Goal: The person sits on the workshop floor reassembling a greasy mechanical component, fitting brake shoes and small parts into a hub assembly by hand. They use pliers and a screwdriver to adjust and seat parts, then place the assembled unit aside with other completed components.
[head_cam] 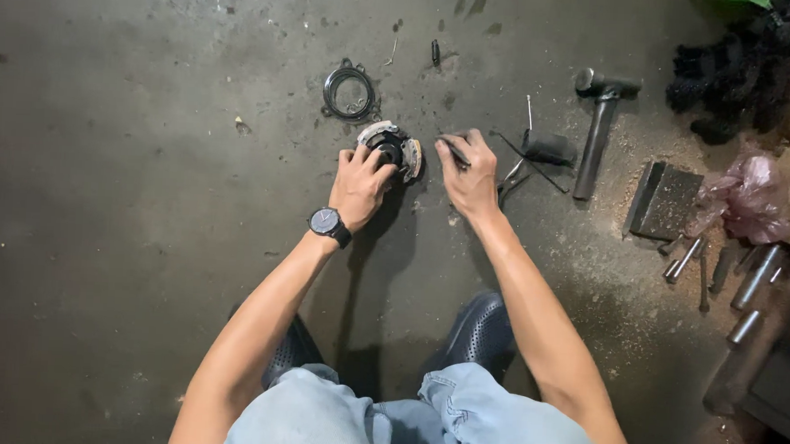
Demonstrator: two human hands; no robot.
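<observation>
While the left hand (358,187) presses down on the round clutch-like assembly (389,147), fingers spread over its near edge, the right hand (471,176) is closed around a thin dark tool (456,151) whose tip points toward the assembly's right side. The assembly sits on the concrete floor (130,193), just in front of a loose ring-shaped part (349,91) and well to the left of the hammer (599,124). To do this well, I judge the left hand should keep the assembly pinned flat so it cannot spin or skid on the floor, and the tool should meet the part squarely, with short controlled force rather than a long pry. Pliers (514,176) lie just right of the right hand, near enough to catch an elbow-led slip. Metal rods (752,282) lie far to the right of the hammer.
</observation>
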